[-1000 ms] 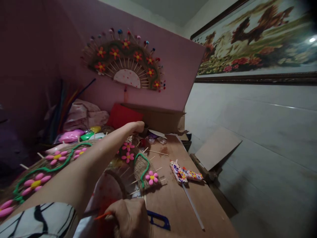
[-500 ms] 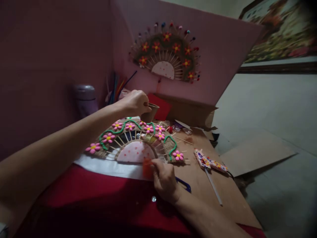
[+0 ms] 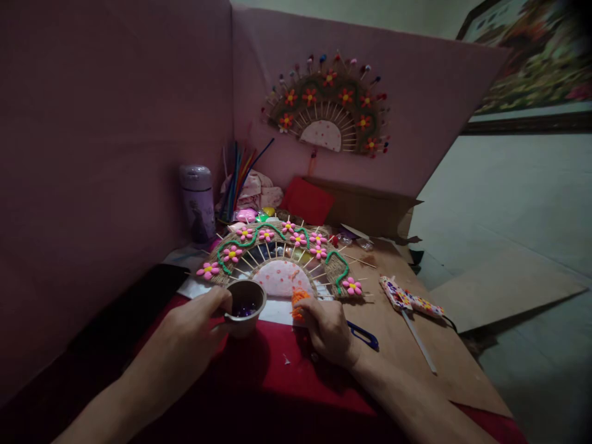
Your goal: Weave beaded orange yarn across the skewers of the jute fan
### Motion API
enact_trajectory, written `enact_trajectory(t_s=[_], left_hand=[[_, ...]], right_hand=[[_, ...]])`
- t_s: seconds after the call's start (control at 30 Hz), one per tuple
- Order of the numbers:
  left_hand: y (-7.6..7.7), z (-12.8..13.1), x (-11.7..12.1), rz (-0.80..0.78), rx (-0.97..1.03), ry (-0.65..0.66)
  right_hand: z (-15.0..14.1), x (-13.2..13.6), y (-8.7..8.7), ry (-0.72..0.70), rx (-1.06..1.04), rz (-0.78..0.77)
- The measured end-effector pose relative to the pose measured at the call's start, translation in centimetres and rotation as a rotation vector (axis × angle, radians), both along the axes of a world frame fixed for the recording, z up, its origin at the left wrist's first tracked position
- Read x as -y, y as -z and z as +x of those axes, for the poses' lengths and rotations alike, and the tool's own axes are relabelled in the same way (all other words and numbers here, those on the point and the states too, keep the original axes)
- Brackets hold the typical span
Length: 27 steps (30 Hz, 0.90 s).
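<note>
My left hand [image 3: 194,327] grips the rim of a small metal cup [image 3: 246,327] just above the red cloth. Inside the cup are small, shiny dark purple pieces. A bundle of orange yarn [image 3: 300,306] is pinched between the thumb and fingers of my right hand [image 3: 330,333]. Behind both hands lies a half-round fan [image 3: 280,277] of thin sticks and twine, with pink flowers, green wavy strips and a dotted half-circle at its centre. A dark blue handle [image 3: 364,336] shows beside my right hand; the rest of that tool is hidden.
A flower-patterned glue gun [image 3: 401,297] lies on cardboard [image 3: 462,376] to the right. At the back left stands a purple bottle [image 3: 198,206] near several coloured pipe cleaners [image 3: 240,179]. A similar fan [image 3: 324,108] hangs on the pink panel. Red cloth [image 3: 296,388] covers the front.
My left hand has brought the cup from behind the fan down to the front left. The orange yarn stays in my right hand. The view has shifted slightly left.
</note>
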<state>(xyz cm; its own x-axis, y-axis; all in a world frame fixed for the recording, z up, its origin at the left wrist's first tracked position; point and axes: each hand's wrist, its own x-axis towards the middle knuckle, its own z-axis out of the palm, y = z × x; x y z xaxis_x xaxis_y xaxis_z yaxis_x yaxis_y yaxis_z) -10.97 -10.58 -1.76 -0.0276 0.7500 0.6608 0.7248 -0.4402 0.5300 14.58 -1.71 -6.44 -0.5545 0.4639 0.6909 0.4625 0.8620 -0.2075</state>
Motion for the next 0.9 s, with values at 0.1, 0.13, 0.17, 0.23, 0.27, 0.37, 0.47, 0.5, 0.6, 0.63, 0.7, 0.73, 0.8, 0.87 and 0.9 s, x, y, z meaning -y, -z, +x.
enact_trajectory(t_s=[0.1,0.13,0.17,0.23,0.27,0.37,0.47,0.5,0.6,0.63,0.7,0.73,0.8,0.87,0.9], left_hand=[[1.0,0.3,0.8,-0.041,-0.182,0.083],[1.1,0.4,0.9,-0.048,-0.230,0.096],[1.2,0.4,0.9,-0.045,-0.265,0.098],[1.2,0.3,0.8,0.004,-0.295,0.080],[1.3,0.2,0.7,0.051,-0.298,0.070],[1.9,-0.3,0.4,0.215,-0.296,0.035],[2.3,-0.5,0.0,0.291,-0.335,0.020],[2.3,-0.4,-0.1,0.287,-0.350,0.029],[2.0,0.0,-0.2,0.260,-0.368,0.051],[1.9,0.2,-0.2,0.261,-0.368,0.051],[1.9,0.4,-0.1,0.277,-0.369,0.055],[1.9,0.4,0.0,0.289,-0.370,0.062],[2.1,0.4,0.2,0.316,-0.370,0.068],[2.4,0.2,0.5,0.344,-0.374,0.064],[2.5,0.1,0.6,0.352,-0.374,0.060]], right_hand=[[0.1,0.0,0.1,-0.015,-0.003,-0.019],[0.1,0.0,0.1,-0.018,-0.007,-0.023],[0.1,0.0,0.1,-0.019,-0.014,-0.022],[0.1,0.0,0.0,-0.023,-0.021,-0.015],[0.1,0.1,-0.1,-0.022,-0.023,-0.012],[0.1,0.1,-0.2,-0.025,-0.017,-0.019],[0.1,0.1,-0.3,-0.045,-0.020,-0.035],[0.1,0.1,-0.4,-0.051,-0.024,-0.040],[0.1,0.1,-0.4,-0.050,-0.023,-0.051],[0.1,0.0,-0.4,-0.049,-0.020,-0.053],[0.1,0.0,-0.4,-0.049,-0.020,-0.051],[0.1,0.0,-0.3,-0.053,-0.024,-0.048],[0.1,0.0,-0.3,-0.067,-0.036,-0.037],[0.1,0.0,-0.3,-0.071,-0.044,-0.021],[0.1,0.0,-0.4,-0.072,-0.044,-0.015]])
